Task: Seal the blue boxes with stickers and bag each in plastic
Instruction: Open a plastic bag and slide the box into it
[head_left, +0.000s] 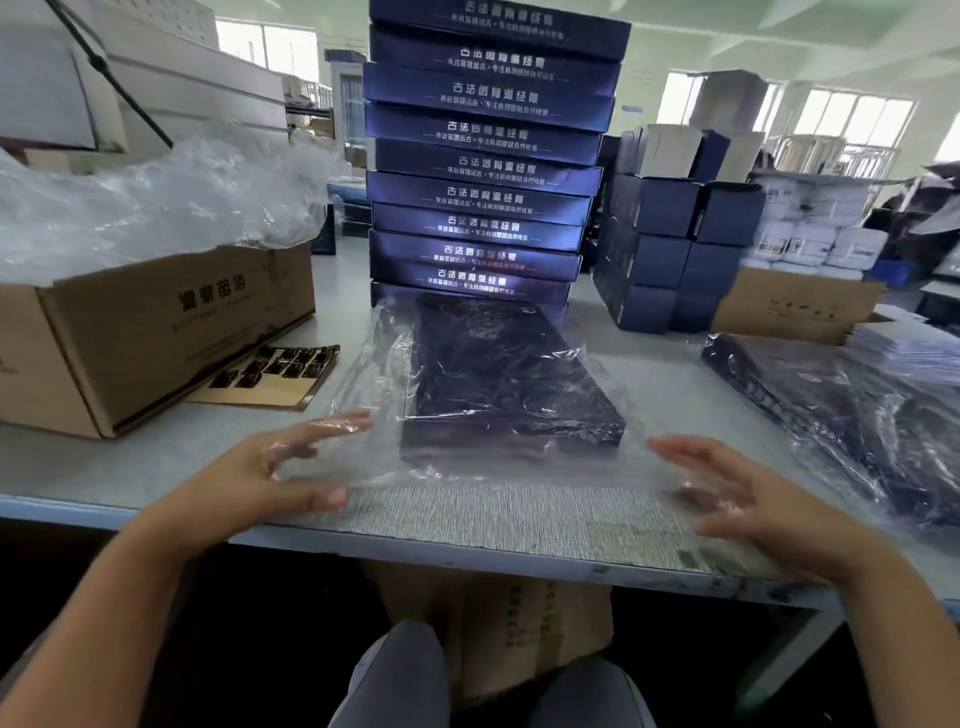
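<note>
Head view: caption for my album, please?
Left hand and right hand touch a clear plastic bag enclosing a flat dark-blue box.

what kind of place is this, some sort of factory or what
Most likely a packing room in a factory or warehouse. A tall stack of identical blue boxes stands on the workbench, a cardboard carton brims with plastic bags, and bagged boxes pile up at the right.

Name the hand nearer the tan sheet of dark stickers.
Left. The left hand lies close, front-right of the tan sticker sheet; the right hand sits beyond the plastic-bagged blue box.
</note>
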